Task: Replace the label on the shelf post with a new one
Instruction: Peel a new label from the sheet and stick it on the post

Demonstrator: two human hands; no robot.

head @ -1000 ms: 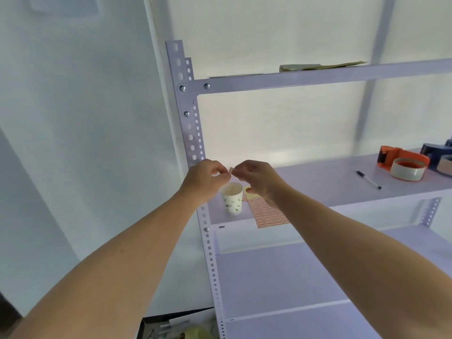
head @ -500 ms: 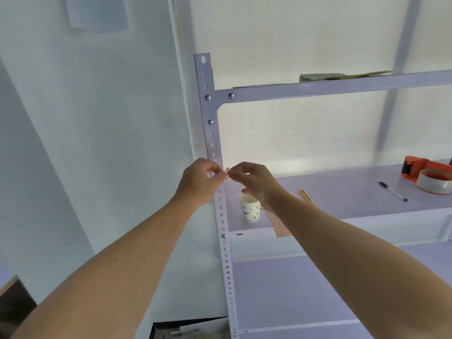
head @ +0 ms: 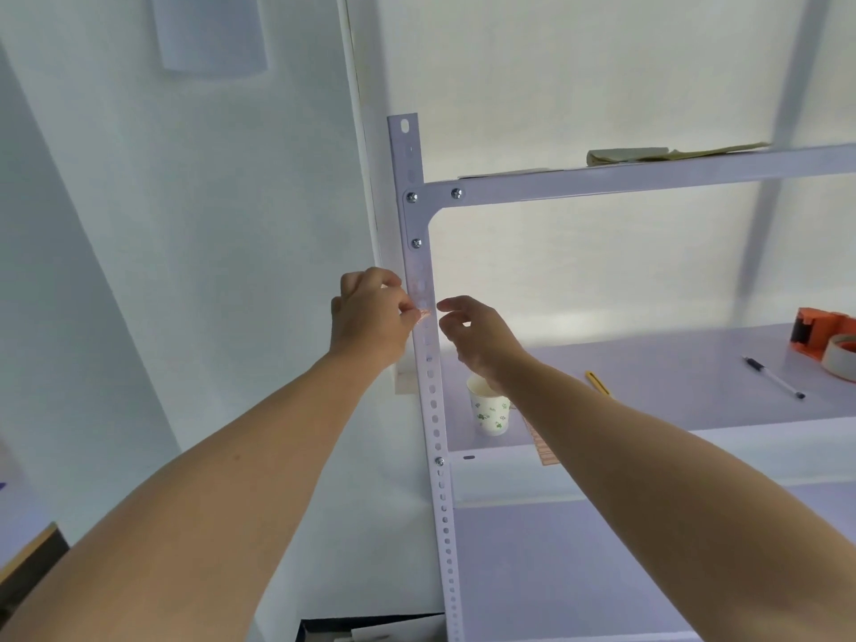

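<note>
Label (head: 424, 312): the small pinkish sticker is now pinched in your left hand (head: 370, 317) alone, held at the front face of the shelf post (head: 428, 363), well below the two bolts of the top bracket and above the row of open holes. Half a second back both hands met on it just in front of the post; now your right hand (head: 477, 338) has let go and hangs just right of the post, its fingers loosely curled and half open with nothing in them that you can see. Your left thumb and forefinger are closed on the label's edge, and whether the label already touches the metal is too small to tell. Since then your view has also swung so the post sits nearer the middle, with the hands higher along it than a second ago, when they were level with the paper cup (head: 491, 407). In my judgement that handover means the peeling is done and you are at the sticking step: the new label is free of its backing and being lined up on the post. Right of the post, on the shelf, the cup, the pink label sheet (head: 542, 449), the yellow cutter (head: 597, 382), the pen (head: 773, 377) and the orange tape dispenser (head: 824, 338) lie untouched. Keep the label square to the post before you press, since a crooked start is hard to undo
</note>
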